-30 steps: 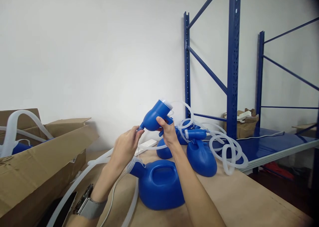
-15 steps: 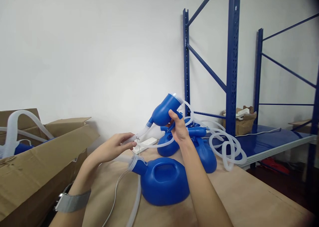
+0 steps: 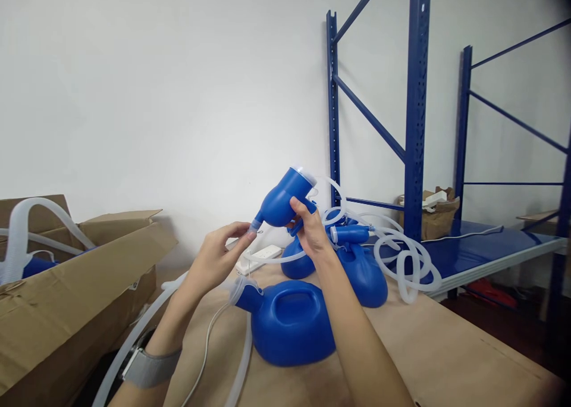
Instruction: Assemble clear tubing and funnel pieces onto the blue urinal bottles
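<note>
My right hand [image 3: 310, 231] grips the handle of a blue plastic urinal funnel [image 3: 283, 199], held tilted in the air with its wide, capped mouth up to the right. At the funnel's narrow lower neck, my left hand [image 3: 223, 252] pinches the end of a translucent hose [image 3: 149, 318], which trails down past my left forearm. A small wire clip [image 3: 259, 232] shows by those fingertips. Below both hands, a blue urinal bottle [image 3: 292, 329] rests on the table, its neck with a clear collar pointing left. My right forearm hides part of its right side.
More blue bottles [image 3: 368, 282] and coiled hoses [image 3: 413, 264] lie behind my right arm. A white power strip [image 3: 263, 258] is at the back. An open cardboard box [image 3: 80, 300] with hoses stands at left. A blue metal rack [image 3: 414, 127] rises at right.
The funnel has moved a little left. My left hand has slid up and right along the hose to the funnel's neck, and the hose now shows beside my left forearm.
</note>
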### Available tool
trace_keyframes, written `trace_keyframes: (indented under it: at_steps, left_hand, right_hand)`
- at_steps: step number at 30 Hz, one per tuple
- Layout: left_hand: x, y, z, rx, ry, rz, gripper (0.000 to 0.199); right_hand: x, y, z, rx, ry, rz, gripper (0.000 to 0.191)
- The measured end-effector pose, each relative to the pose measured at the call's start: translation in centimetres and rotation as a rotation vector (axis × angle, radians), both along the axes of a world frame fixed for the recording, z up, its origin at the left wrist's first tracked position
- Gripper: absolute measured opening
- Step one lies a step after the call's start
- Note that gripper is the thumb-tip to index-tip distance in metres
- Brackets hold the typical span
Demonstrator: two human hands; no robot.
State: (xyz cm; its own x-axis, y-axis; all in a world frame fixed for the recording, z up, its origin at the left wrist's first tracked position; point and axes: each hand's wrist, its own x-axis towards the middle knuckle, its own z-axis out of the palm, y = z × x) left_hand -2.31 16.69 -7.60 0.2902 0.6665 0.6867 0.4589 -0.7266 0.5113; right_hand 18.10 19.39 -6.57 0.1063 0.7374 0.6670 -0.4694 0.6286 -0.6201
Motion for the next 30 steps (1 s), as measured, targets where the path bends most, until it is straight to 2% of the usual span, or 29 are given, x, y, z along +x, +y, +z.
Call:
trace_keyframes:
  at_steps: [4, 7, 9, 13, 16, 18, 22, 24, 26, 30]
  left_hand:
    - [-0.5, 0.6, 0.0, -0.190, -0.067, -0.241, 0.042]
    - [-1.2, 0.6, 0.2, -0.365, 0.036, -0.411, 0.043]
    - [-1.6, 0.6, 0.3, -0.467, 0.084, -0.462, 0.042]
    - [-2.1, 0.9, -0.1, -0.557, 0.011, -0.510, 0.042]
    - [-2.1, 1.6, -0.5, -0.479, -0.055, -0.425, 0.041]
    - [-1.9, 2.0, -0.6, -0.350, -0.042, -0.309, 0.039]
    - [-1.9, 2.0, -0.6, -0.010, 0.205, 0.012, 0.045]
    - [-1.9, 1.8, -0.6, 0.099, 0.323, 0.136, 0.048]
    - [-1.9, 1.7, -0.6, 0.144, 0.389, 0.191, 0.046]
    - [-1.8, 1.9, -1.0, 0.178, 0.419, 0.171, 0.039]
  right_hand:
    - [0.3, 0.1, -0.4, -0.001, -0.084, 0.049, 0.043]
    - [0.3, -0.1, -0.5, -0.009, -0.209, 0.096, 0.045]
    - [0.1, -0.3, -0.6, -0.015, -0.273, 0.125, 0.046]
    - [0.0, -0.4, -0.6, -0.034, -0.356, 0.184, 0.046]
    - [0.1, -0.5, -0.6, -0.055, -0.384, 0.158, 0.043]
    - [0.2, -0.6, -0.4, -0.070, -0.383, 0.143, 0.044]
    - [0.3, -0.6, -0.2, -0.089, -0.345, 0.139, 0.052]
    - [0.4, -0.6, -0.2, -0.093, -0.324, 0.143, 0.055]
    - [0.5, -0.4, -0.3, -0.094, -0.313, 0.150, 0.055]
    - [0.7, -0.3, -0.4, -0.101, -0.307, 0.147, 0.053]
